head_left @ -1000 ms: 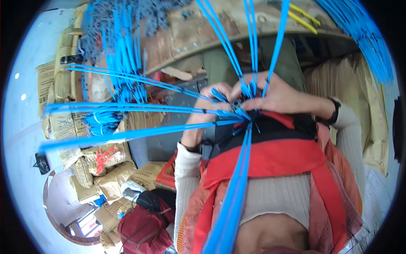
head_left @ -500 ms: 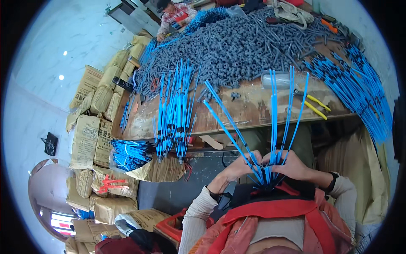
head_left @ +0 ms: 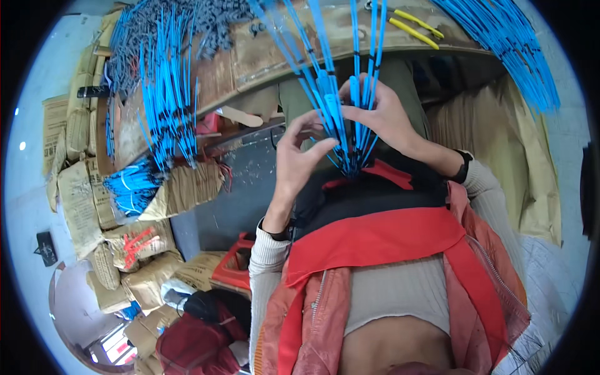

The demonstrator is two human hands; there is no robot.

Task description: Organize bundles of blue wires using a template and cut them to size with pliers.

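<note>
A fanned bundle of thin blue tubes with black bands (head_left: 331,115) stands up from my lap, its lower ends gathered at the black apron cloth. My right hand (head_left: 384,115) is closed on some of the blue tubes at the bundle's right side, thumb pointing left across them. My left hand (head_left: 300,153) is at the bundle's left edge, thumb and curved fingers apart; whether it touches a tube is hard to tell. The upper ends of the tubes are blurred.
A wooden table (head_left: 262,62) holds grey plastic fittings (head_left: 212,25), yellow-handled pliers (head_left: 415,28) and more blue tubes (head_left: 506,50). Another blue bundle (head_left: 169,94) hangs over its edge. Brown sacks (head_left: 78,200) and a tied blue bundle (head_left: 131,184) are at the left.
The view has tilted down and shifted, so the table sits higher in it. My left hand has loosened and its thumb has moved away from its fingers. My right hand grips further up the tubes.
</note>
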